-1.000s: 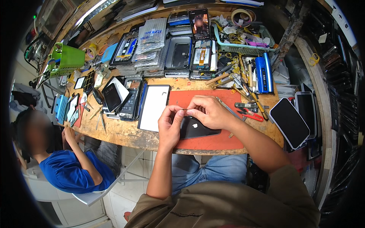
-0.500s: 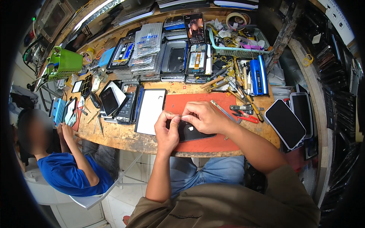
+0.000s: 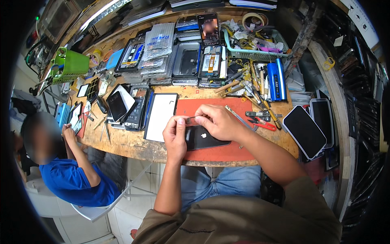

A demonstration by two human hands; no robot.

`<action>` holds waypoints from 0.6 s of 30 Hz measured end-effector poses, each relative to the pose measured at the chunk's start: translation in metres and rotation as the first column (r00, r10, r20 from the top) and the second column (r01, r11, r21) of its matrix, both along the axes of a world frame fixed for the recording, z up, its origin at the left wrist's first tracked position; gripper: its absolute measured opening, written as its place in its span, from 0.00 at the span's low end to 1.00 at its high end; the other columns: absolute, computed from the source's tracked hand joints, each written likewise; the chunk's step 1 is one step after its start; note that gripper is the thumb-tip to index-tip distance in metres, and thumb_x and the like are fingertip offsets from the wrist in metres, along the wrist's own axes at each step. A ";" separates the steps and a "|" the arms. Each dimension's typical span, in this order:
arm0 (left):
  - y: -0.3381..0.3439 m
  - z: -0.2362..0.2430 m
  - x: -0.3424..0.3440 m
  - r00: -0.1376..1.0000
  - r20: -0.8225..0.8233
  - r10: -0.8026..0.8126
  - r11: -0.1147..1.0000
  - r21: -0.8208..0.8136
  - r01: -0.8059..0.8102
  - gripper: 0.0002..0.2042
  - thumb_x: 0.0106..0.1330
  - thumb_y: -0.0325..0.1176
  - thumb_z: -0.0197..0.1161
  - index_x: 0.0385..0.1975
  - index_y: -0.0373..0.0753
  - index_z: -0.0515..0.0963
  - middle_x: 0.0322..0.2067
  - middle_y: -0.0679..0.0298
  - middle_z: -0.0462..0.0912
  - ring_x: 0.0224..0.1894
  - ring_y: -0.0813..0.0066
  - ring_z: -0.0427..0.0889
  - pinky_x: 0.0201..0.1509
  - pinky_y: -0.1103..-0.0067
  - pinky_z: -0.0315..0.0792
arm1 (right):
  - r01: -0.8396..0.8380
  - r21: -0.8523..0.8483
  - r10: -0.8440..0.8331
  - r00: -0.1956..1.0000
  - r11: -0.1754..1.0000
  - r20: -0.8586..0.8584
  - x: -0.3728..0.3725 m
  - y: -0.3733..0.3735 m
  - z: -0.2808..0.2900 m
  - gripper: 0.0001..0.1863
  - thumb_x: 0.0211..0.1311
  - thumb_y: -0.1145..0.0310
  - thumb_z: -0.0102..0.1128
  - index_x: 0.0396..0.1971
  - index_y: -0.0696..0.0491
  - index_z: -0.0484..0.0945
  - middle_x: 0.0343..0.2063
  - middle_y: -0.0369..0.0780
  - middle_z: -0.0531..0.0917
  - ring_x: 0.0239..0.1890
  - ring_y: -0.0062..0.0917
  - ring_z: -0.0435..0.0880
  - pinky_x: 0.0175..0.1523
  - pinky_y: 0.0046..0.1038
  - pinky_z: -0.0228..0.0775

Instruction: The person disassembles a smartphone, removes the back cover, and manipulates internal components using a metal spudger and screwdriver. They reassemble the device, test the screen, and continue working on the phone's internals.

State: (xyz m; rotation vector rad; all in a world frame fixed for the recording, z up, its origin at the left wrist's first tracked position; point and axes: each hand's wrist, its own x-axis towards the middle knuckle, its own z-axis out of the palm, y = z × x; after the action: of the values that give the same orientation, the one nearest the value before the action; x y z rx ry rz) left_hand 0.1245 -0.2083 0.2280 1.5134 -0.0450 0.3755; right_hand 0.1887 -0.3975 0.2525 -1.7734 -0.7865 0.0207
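Observation:
Above the orange-red mat [image 3: 243,152], my left hand [image 3: 176,136] and my right hand [image 3: 216,122] pinch a small dark strip [image 3: 190,120] between their fingertips. What the strip is, I cannot make out. Both hands are closed on it, one at each end. Beneath them a black phone [image 3: 205,140] lies on the mat with its back up, partly hidden by my hands. To the left of my left hand is a white board with a dark edge [image 3: 159,118], a small dark mark near its top.
Red-handled cutters [image 3: 266,124] and a multitool [image 3: 258,114] lie right of the mat, below tools and a blue cylinder [image 3: 277,81]. Stacked phones, phone parts and a teal basket [image 3: 260,55] line the back. A person in blue [image 3: 79,185] sits at left, handling a device.
My fingertips have drawn slightly apart, and the dark strip between them now shows more. My left hand has shifted a little left, uncovering more of the phone.

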 end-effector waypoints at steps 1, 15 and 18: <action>0.000 0.001 0.000 0.999 0.007 0.035 0.999 -0.019 -0.034 0.11 0.84 0.35 0.59 0.44 0.33 0.82 0.38 0.66 0.84 0.42 0.82 0.79 0.51 0.81 0.74 | 0.015 0.052 -0.014 1.000 0.999 -0.025 0.001 0.001 0.000 0.10 0.74 0.67 0.63 0.39 0.59 0.80 0.30 0.47 0.87 0.33 0.40 0.87 0.41 0.39 0.77; -0.004 0.002 0.000 1.000 0.003 -0.011 0.994 0.105 0.010 0.06 0.78 0.30 0.68 0.42 0.34 0.82 0.37 0.69 0.83 0.38 0.85 0.77 0.44 0.83 0.73 | 0.007 0.011 -0.006 0.995 1.000 -0.096 0.001 -0.002 0.004 0.10 0.74 0.66 0.64 0.38 0.59 0.81 0.28 0.46 0.87 0.32 0.36 0.88 0.39 0.38 0.76; -0.003 -0.001 0.000 1.000 -0.022 -0.005 0.994 0.106 0.007 0.07 0.78 0.31 0.68 0.40 0.34 0.81 0.36 0.69 0.82 0.39 0.84 0.77 0.45 0.83 0.73 | 0.006 0.026 -0.005 0.999 1.000 -0.031 0.001 0.000 0.002 0.10 0.74 0.67 0.65 0.38 0.58 0.80 0.27 0.44 0.85 0.30 0.31 0.85 0.38 0.35 0.75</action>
State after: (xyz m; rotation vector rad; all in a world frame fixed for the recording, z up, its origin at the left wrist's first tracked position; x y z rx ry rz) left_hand 0.1246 -0.2115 0.2272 1.6219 -0.0527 0.3560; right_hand 0.1900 -0.3975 0.2549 -1.7467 -0.7564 0.0345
